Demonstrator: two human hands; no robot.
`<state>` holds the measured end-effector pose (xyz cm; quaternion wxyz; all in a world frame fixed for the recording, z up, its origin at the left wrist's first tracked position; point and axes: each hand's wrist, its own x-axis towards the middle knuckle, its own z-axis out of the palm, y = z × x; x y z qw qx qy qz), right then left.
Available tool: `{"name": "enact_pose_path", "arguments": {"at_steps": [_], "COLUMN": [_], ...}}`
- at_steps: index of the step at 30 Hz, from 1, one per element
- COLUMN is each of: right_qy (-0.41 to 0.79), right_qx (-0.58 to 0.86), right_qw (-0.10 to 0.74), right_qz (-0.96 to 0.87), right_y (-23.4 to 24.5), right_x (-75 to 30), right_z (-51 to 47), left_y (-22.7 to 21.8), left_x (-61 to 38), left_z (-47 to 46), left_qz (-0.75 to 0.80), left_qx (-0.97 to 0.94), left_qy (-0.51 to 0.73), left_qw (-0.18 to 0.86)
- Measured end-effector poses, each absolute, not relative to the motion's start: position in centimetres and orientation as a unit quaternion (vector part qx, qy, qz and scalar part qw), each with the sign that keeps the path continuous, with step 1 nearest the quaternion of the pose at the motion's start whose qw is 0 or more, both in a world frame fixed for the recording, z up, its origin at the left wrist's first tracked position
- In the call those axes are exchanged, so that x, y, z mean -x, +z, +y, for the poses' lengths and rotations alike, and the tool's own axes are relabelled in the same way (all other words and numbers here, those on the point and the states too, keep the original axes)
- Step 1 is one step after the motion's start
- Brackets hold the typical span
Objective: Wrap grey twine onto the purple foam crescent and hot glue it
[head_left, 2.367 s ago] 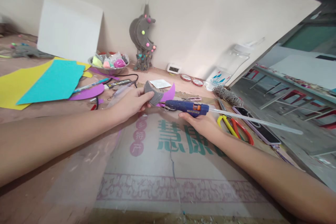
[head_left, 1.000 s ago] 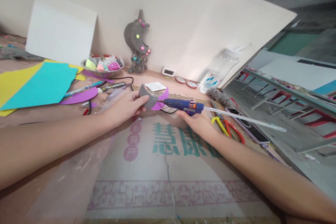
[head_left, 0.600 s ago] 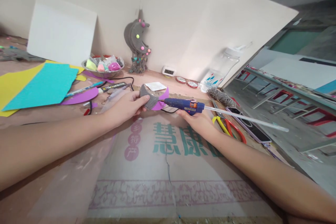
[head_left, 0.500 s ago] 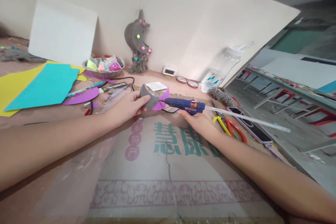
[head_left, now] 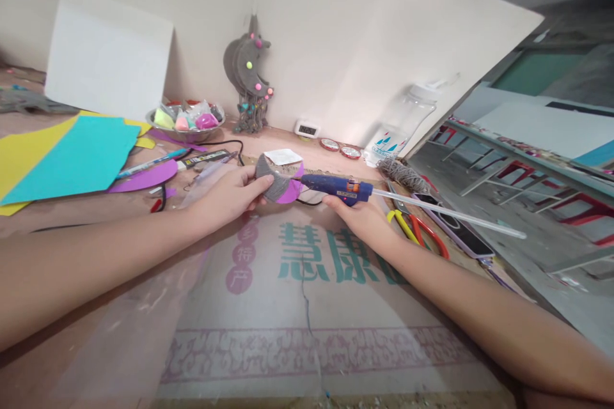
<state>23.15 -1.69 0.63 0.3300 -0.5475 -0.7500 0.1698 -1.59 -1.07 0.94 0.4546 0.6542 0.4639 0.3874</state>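
Between thumb and fingers, my left hand (head_left: 240,192) pinches a purple crescent moon cutout (head_left: 290,192) whose left part is wrapped in grey yarn. My right hand (head_left: 359,214) is closed around a blue hot glue gun (head_left: 336,188). A long clear glue stick (head_left: 451,213) juts from the gun's rear. The nozzle points left and meets the purple part of the crescent, beside the yarn edge; whether glue is coming out is too small to tell. Beneath both hands lies a printed cardboard sheet (head_left: 268,307) under clear plastic.
Scissors (head_left: 417,230), a phone (head_left: 455,227) and a grey yarn ball (head_left: 401,174) lie at right. A bottle (head_left: 400,124), a small clock (head_left: 307,129) and a decorated grey moon (head_left: 247,70) stand along the back. Coloured sheets (head_left: 71,153) and a metal bowl (head_left: 187,133) are at left.
The crescent has turned slightly in my left hand, with its purple part now lower and rounder in view. The glue gun's nozzle has shifted a little up along it.
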Motion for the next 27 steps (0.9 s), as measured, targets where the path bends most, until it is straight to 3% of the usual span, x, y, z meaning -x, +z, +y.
{"name": "enact_pose_path", "arguments": {"at_steps": [6,11,13,18,24,27], "right_qy": [0.233,0.422,0.445,0.366,0.23,0.184], "right_qx": [0.54,0.439,0.436,0.468,0.535,0.538], "right_qw": [0.322,0.416,0.428,0.43,0.274,0.238], "right_qz": [-0.742,-0.675,-0.655,-0.679,-0.765,-0.787], "right_y": [1.1,0.9,1.2,3.8,7.5,7.5], "right_x": [-23.8,-24.3,-24.5,-25.1,-25.3,-24.3], "right_z": [-1.0,-0.4,-0.3,0.5,5.3,8.7], "left_y": [0.6,-0.3,-0.1,0.2,-0.6,-0.6], "left_x": [1.6,1.7,1.7,1.3,1.3,1.3], "left_z": [-1.0,-0.5,-0.5,-0.9,-0.4,-0.4], "left_qz": [0.452,0.468,0.479,0.469,0.436,0.425], "left_qx": [-0.643,-0.634,-0.633,-0.634,-0.633,-0.632], "left_qy": [0.394,0.391,0.381,0.382,0.382,0.38], "left_qw": [0.476,0.475,0.474,0.481,0.513,0.525]}}
